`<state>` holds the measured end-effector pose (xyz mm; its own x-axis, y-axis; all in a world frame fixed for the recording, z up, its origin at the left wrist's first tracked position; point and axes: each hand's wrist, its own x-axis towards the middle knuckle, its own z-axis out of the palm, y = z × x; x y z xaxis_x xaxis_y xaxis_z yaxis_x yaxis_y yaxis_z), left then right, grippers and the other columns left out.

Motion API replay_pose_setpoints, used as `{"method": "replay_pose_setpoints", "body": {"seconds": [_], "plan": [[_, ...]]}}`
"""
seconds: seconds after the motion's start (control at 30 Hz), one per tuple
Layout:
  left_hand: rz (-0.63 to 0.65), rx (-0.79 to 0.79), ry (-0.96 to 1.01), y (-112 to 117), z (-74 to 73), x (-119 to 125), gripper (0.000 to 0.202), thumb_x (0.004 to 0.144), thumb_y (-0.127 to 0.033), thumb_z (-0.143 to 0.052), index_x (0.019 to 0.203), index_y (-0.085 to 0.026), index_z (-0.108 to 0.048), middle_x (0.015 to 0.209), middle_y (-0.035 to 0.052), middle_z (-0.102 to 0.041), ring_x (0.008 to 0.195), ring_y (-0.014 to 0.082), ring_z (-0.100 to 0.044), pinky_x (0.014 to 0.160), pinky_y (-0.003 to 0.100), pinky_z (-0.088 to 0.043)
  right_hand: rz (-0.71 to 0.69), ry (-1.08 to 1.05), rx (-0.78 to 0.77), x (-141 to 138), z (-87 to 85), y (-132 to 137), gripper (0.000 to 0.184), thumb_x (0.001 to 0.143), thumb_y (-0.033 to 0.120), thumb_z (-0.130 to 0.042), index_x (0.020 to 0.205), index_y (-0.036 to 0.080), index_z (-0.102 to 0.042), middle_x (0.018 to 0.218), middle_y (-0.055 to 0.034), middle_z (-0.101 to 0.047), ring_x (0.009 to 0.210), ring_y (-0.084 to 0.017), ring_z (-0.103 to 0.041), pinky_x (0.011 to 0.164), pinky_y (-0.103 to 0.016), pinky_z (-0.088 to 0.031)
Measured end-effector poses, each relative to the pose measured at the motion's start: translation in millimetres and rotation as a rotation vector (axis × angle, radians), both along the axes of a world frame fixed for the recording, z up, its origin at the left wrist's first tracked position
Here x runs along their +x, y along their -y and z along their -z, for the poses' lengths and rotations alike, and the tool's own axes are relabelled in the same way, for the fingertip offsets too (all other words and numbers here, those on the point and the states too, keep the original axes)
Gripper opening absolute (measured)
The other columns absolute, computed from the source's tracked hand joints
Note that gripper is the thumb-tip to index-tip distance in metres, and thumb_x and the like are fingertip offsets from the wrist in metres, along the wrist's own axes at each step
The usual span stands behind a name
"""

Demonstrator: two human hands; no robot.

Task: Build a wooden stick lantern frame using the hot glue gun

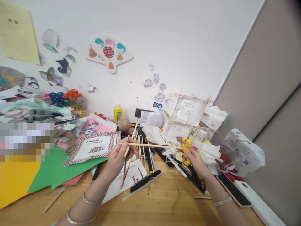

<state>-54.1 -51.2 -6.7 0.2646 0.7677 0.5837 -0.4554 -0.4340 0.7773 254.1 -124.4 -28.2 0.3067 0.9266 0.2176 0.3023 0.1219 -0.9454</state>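
Sticks (155, 145) sit pinched in left hand (119, 156); right hand (197, 160) apparently grips yellow glue gun (187, 160).

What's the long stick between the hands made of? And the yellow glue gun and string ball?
The long stick looks like wood or bamboo: pale tan, matt, unpainted. The yellow glue gun is probably plastic: bright, smooth-looking, moulded. The string ball may be jute: brown, dull, wound strands.

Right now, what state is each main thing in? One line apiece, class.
Left hand: closed on wooden sticks
Wooden sticks: crossed
Right hand: closed on yellow glue gun
Yellow glue gun: held, hot or not unclear
Bottle: upright, capped
Twine ball: wound
Black marker: lying flat
Plastic bag: crumpled
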Motion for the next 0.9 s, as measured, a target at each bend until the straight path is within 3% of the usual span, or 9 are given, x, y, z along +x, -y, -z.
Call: {"method": "replay_pose_setpoints", "body": {"seconds": [0.23, 0.4, 0.6, 0.77, 0.9], "plan": [[-0.002, -0.014, -0.004, 0, 1.9, -1, 0.03, 0.087, -0.042, -0.045, 0.088, -0.014, -0.054, 0.06, 0.0015, -0.06, 0.041, 0.0067, -0.037, 0.04, 0.02, -0.026, 0.224, 0.072, 0.132, 2, -1.1, 10, 0.039, 0.077, 0.056, -0.047, 0.075, 0.018, -0.057, 0.068, -0.0041, -0.062, 0.065, -0.019, -0.056, 0.063, -0.03, -0.044], [-0.006, -0.01, -0.005, -1, 1.9, 0, 0.029, 0.086, -0.043, -0.046, 0.088, -0.015, -0.054, 0.06, 0.0015, -0.061, 0.041, 0.0067, -0.037, 0.039, 0.02, -0.026, 0.356, 0.181, 0.204, 0, -7.8, 19, 0.037, 0.079, 0.052, -0.043, 0.084, 0.019, -0.058, 0.086, -0.0082, -0.066, 0.083, -0.023, -0.058, 0.077, -0.035, -0.044], [-0.01, 0.006, -0.004, -1, -0.3, 0, 0.028, 0.086, -0.042, -0.046, 0.086, -0.014, -0.054, 0.06, 0.0014, -0.06, 0.041, 0.0065, -0.037, 0.039, 0.02, -0.026, 0.413, 0.398, 0.163, 4, -16.2, 26, 0.041, 0.078, 0.051, -0.046, 0.089, 0.015, -0.062, 0.086, -0.0102, -0.067, 0.09, -0.027, -0.058, 0.084, -0.038, -0.042], [-0.024, 0.002, -0.026, 1, -0.6, 0, 0.031, 0.085, -0.044, -0.047, 0.084, -0.014, -0.055, 0.058, 0.0018, -0.06, 0.04, 0.0067, -0.036, 0.038, 0.02, -0.026, 0.516, 0.367, 0.381, 11, -28.6, 35, 0.036, 0.077, 0.046, -0.049, 0.093, 0.016, -0.061, 0.103, -0.0114, -0.065, 0.104, -0.026, -0.055, 0.094, -0.037, -0.037], [-0.038, 0.008, -0.035, 2, -1.5, 0, 0.033, 0.084, -0.045, -0.047, 0.085, -0.013, -0.057, 0.058, 0.0019, -0.059, 0.04, 0.0066, -0.036, 0.038, 0.02, -0.025, 0.542, 0.295, 0.47, 5, -47.7, 46, 0.038, 0.08, 0.048, -0.043, 0.095, 0.017, -0.059, 0.103, -0.0116, -0.065, 0.108, -0.027, -0.054, 0.094, -0.04, -0.038]]}}
